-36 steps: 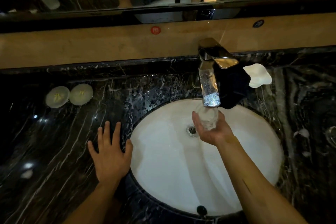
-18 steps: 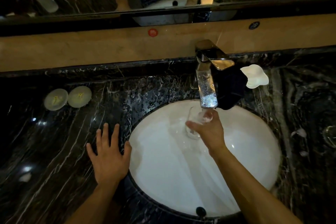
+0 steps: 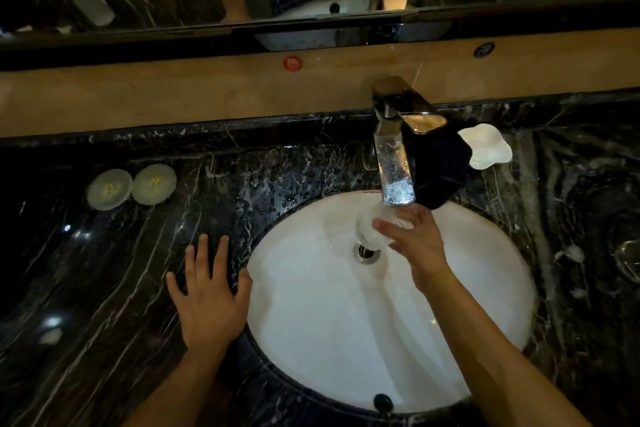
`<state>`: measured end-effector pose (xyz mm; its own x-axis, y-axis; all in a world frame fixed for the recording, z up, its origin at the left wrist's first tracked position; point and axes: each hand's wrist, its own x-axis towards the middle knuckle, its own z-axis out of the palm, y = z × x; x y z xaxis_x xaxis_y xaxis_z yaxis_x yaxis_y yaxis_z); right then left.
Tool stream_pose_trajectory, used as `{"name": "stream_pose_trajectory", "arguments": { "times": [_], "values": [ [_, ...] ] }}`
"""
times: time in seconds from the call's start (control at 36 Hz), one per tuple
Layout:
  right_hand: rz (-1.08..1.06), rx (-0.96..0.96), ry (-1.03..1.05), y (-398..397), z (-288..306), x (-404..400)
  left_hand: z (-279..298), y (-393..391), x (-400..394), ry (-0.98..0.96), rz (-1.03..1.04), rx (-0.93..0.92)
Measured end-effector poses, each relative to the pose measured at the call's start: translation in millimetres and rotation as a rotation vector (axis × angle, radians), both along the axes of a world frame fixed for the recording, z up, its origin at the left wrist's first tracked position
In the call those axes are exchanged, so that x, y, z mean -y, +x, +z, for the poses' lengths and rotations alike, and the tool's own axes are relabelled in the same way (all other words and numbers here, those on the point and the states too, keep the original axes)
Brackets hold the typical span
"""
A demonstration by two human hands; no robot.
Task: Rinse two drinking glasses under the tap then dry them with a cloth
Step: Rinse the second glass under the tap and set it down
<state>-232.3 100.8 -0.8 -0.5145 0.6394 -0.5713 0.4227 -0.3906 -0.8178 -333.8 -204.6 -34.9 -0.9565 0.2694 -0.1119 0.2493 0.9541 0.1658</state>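
Glass sits under the tap over the sink, tilted, mouth up-left toward the stream. Right hand wraps it from the right, fingers curled around the wall. Left hand lies flat on the counter, fingers spread, well apart from it.

The counter is polished black marble with white veins, glossy and beaded with water left of the tap. The tap is mirror-bright chrome. Below it the sink is smooth, glossy white ceramic, and the drinking glass is clear glass. Right of the tap lies a dark matt cloth.
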Motion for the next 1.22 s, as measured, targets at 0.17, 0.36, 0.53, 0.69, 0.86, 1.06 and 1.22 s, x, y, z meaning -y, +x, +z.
{"name": "stream_pose_trajectory", "arguments": {
  "times": [0.17,0.36,0.53,0.69,0.86,1.06,1.22],
  "values": [
    [0.51,0.339,0.477,3.4,9.3,-9.8,-1.2,0.3,0.4,-0.001,-0.003,-0.011],
    [0.313,0.176,0.435,4.3,10.3,-3.7,-1.6,-0.6,0.3,-0.006,-0.001,-0.01],
    [0.385,0.144,0.183,0.0,11.3,-5.3,-1.0,-0.5,1.0,-0.001,0.002,-0.009],
    [0.295,0.226,0.552,-5.0,18.6,7.2,-0.1,0.8,-0.6,0.004,0.013,-0.003],
    [0.354,0.118,-0.062,10.5,23.5,-7.0,-0.8,0.7,0.1,0.012,0.011,0.009],
    [-0.069,0.001,-0.891,27.0,9.7,2.4,0.2,0.7,1.2,0.002,-0.002,0.02],
    [-0.286,-0.093,-1.275,47.4,-2.2,21.8,3.2,0.6,0.4,-0.02,-0.007,0.038]
  ]
}}
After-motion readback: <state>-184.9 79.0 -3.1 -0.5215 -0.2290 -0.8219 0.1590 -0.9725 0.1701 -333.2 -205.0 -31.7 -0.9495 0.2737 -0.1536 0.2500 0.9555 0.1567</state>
